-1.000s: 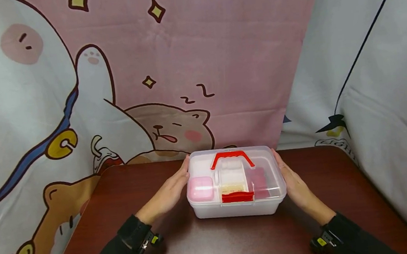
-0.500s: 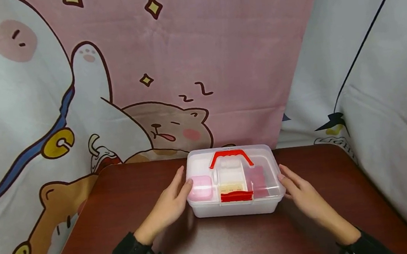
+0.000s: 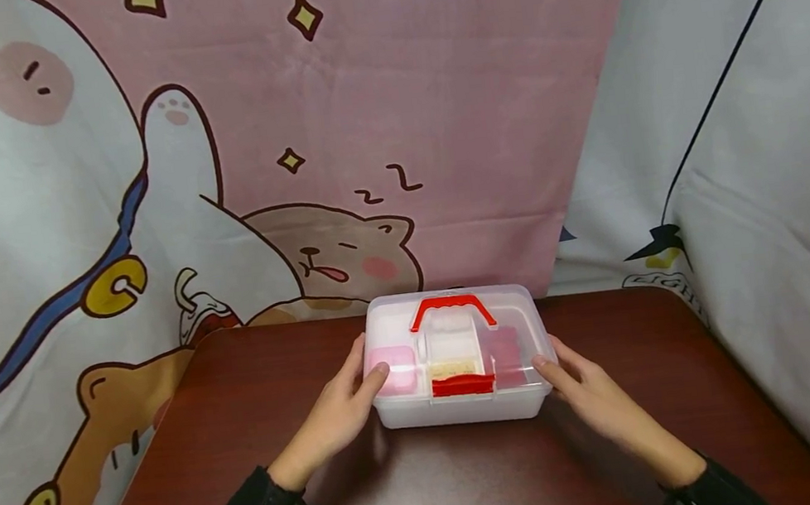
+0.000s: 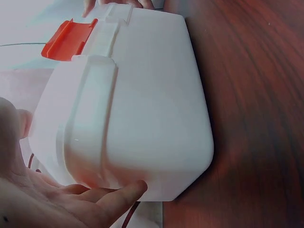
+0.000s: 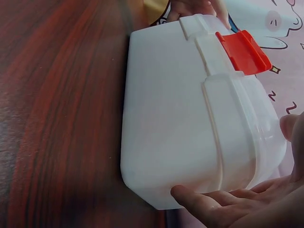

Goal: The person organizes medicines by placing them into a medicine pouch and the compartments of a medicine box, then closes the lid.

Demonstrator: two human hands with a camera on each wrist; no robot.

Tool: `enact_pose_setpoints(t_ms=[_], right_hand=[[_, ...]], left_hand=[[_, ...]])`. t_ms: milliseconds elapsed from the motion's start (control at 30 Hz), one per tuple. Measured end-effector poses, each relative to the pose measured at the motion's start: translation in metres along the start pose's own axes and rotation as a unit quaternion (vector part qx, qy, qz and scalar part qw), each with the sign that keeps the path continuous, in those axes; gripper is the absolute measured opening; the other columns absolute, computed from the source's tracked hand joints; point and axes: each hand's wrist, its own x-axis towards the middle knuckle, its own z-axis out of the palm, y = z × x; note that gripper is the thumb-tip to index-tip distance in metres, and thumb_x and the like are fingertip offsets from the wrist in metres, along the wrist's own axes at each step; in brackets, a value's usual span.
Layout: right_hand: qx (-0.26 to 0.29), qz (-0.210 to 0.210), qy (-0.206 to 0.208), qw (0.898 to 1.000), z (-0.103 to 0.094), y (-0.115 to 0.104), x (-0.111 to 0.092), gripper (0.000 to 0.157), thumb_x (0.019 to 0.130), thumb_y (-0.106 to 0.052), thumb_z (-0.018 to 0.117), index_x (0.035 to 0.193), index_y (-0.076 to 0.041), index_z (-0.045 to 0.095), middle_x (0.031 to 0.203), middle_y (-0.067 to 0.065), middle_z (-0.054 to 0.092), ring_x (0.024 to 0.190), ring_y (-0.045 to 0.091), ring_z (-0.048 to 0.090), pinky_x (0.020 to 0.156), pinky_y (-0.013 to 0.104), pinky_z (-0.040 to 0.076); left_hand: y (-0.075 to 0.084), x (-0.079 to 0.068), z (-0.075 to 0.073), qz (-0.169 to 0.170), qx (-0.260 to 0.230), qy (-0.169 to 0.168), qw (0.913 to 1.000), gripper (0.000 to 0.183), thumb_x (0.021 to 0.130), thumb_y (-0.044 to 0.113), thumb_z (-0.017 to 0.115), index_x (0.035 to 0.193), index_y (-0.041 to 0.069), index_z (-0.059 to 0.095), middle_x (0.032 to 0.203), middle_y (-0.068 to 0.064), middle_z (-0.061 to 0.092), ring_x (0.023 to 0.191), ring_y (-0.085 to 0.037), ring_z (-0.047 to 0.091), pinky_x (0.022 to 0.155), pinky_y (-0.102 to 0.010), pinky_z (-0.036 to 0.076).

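Observation:
A white plastic storage box (image 3: 461,411) with a clear lid sits near the table's far edge. My left hand (image 3: 330,419) grips its left end, thumb over the lid's corner and fingers along the side wall. On the opposite end, my right hand (image 3: 603,409) holds it the same way. A red carry handle (image 3: 450,301) lies on the lid, and a red latch (image 3: 463,385) is at the front. The wrist views show the latch (image 4: 71,40) sticking out from the lid and fingers spread on the box's ends. Through the lid show a pink item (image 3: 404,376) and a white block.
The dark brown wooden table (image 3: 469,487) extends in front of the box and to both sides. Behind it hangs a pink and white cartoon cloth (image 3: 471,111), close to the table's back edge. Another pale cloth (image 3: 762,162) hangs along the right.
Both hands have drawn back from the box's far sides towards its front corners, thumbs now over the lid. The box has shifted slightly left in the last half second.

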Motion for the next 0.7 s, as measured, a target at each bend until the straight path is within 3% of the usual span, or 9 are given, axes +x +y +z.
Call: enact_pose_setpoints(t_ms=[133, 267, 433, 533, 700], right_hand=[[0.002, -0.015, -0.003, 1.000, 0.002, -0.001, 0.006, 0.080, 0.113, -0.053, 0.056, 0.177, -0.017, 0.023, 0.173, 0.022, 0.044, 0.142, 0.038, 0.062, 0.111, 0.054, 0.058], [-0.012, -0.014, -0.013, 1.000, 0.000, -0.005, 0.007, 0.085, 0.113, -0.053, 0.056, 0.178, -0.016, 0.017, 0.176, 0.022, 0.039, 0.147, 0.042, 0.059, 0.114, 0.057, 0.055], [-0.077, -0.038, 0.017, 0.996, -0.008, -0.019, 0.005, 0.097, 0.110, -0.058, 0.060, 0.179, -0.013, 0.010, 0.182, 0.023, 0.025, 0.162, 0.049, 0.041, 0.115, 0.058, 0.051], [-0.124, -0.090, 0.065, 0.986, -0.010, -0.029, 0.007, 0.089, 0.109, -0.056, 0.064, 0.177, -0.014, 0.026, 0.182, 0.018, 0.030, 0.162, 0.047, 0.041, 0.117, 0.059, 0.049], [-0.201, -0.188, 0.119, 0.954, -0.002, -0.048, 0.010, 0.067, 0.106, -0.041, 0.075, 0.162, -0.011, 0.056, 0.176, 0.010, 0.045, 0.157, 0.043, 0.051, 0.116, 0.064, 0.050]], left_hand=[[-0.001, 0.004, -0.001, -0.005, -0.002, 0.002, 1.0000, 0.088, 0.112, 0.061, 0.054, 0.179, 0.022, 0.013, 0.185, -0.006, 0.023, 0.171, -0.032, 0.029, 0.135, -0.062, 0.026], [0.005, 0.002, -0.003, 0.005, 0.045, 0.020, 0.9988, 0.085, 0.113, 0.058, 0.054, 0.178, 0.018, 0.017, 0.184, -0.008, 0.024, 0.170, -0.031, 0.031, 0.135, -0.061, 0.029], [0.020, 0.000, -0.007, 0.080, 0.120, 0.078, 0.9865, 0.069, 0.110, 0.043, 0.065, 0.168, 0.012, 0.047, 0.179, -0.011, 0.036, 0.163, -0.033, 0.044, 0.128, -0.058, 0.040], [0.030, 0.002, -0.008, 0.140, 0.136, 0.106, 0.9752, 0.052, 0.108, 0.034, 0.070, 0.153, 0.008, 0.066, 0.170, -0.012, 0.053, 0.155, -0.034, 0.054, 0.125, -0.056, 0.044], [0.044, 0.007, -0.004, 0.217, 0.163, 0.113, 0.9558, 0.034, 0.105, 0.027, 0.074, 0.133, 0.009, 0.080, 0.150, -0.008, 0.072, 0.145, -0.029, 0.066, 0.123, -0.051, 0.048]])
